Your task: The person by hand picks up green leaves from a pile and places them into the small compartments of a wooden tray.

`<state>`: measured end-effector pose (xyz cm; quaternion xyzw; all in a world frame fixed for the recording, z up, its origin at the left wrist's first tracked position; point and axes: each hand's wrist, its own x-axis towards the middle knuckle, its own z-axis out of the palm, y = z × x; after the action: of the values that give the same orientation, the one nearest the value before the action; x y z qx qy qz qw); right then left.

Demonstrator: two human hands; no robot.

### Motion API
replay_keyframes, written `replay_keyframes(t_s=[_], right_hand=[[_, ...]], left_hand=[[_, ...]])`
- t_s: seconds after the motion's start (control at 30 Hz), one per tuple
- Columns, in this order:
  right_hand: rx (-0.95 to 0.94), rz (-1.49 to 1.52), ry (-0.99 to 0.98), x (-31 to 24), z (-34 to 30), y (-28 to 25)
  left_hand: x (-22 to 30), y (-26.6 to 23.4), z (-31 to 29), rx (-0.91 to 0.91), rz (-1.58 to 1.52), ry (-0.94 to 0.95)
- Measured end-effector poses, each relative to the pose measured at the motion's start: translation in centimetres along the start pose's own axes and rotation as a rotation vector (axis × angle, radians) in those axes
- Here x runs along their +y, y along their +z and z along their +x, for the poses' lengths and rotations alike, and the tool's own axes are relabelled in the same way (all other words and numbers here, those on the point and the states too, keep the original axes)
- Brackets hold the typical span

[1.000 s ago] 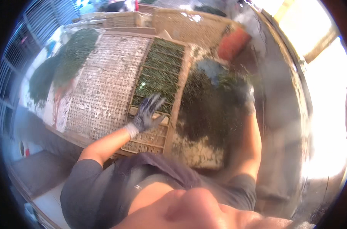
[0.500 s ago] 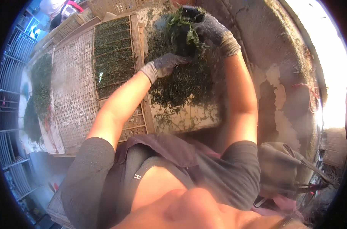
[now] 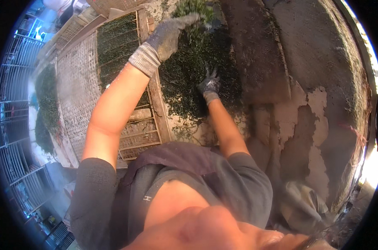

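Note:
A heap of loose dark green leaves (image 3: 176, 85) covers a pale surface in front of me. My left hand (image 3: 168, 35), in a grey glove, is raised over the far part of it. Its fingers stretch out to the right, open, and a loose bunch of brighter leaves (image 3: 194, 8) is in the air around the fingertips, blurred by motion. Lower and closer to me, my right hand (image 3: 210, 85), also gloved, is at the heap with its fingers spread. Nothing shows in its grasp.
Left of the heap lies a wood-framed slatted tray (image 3: 119, 37) of green leaves, its nearest slots showing little green. Beyond it are a pale woven mat (image 3: 78, 62), another leaf pile (image 3: 47, 98) and metal racks (image 3: 16, 100). A rough, peeling brown surface (image 3: 297, 121) extends on the right.
Both hands held a leafy clump between them before. My left hand has risen and moved farther away; my right hand has come down toward me, off the clump. The clump has loosened into scattered leaves.

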<state>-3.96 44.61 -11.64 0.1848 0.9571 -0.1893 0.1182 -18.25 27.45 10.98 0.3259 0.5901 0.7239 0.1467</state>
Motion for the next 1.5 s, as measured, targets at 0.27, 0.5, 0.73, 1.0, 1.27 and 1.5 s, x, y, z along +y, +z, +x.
replay_keyframes(t_s=[0.27,0.5,0.73,1.0,1.27,1.5], right_hand=[[0.067,0.313,-0.443,6.4,12.0,-3.6],[0.121,0.553,-0.675,0.5,5.0,-20.7],[0.359,0.258,-0.779,-1.8,-1.9,-29.8],[0.338,0.937,-0.984,-5.8,-8.5,-38.5],[0.205,0.550,-0.866,-1.8,-4.4,-30.2],[0.654,0.619,-0.784,-1.1,-12.1,-10.5]], left_hand=[[1.9,1.9,-2.4,0.146,0.209,-0.555],[-4.4,-1.8,-4.9,0.381,-0.113,-0.801],[-5.4,-2.0,-7.1,0.366,-0.313,-0.625],[-0.5,3.0,-5.3,0.227,0.351,-0.188],[-6.3,8.3,-9.5,0.107,-0.469,-0.681],[0.1,10.7,-6.0,0.346,-0.552,-0.939]])
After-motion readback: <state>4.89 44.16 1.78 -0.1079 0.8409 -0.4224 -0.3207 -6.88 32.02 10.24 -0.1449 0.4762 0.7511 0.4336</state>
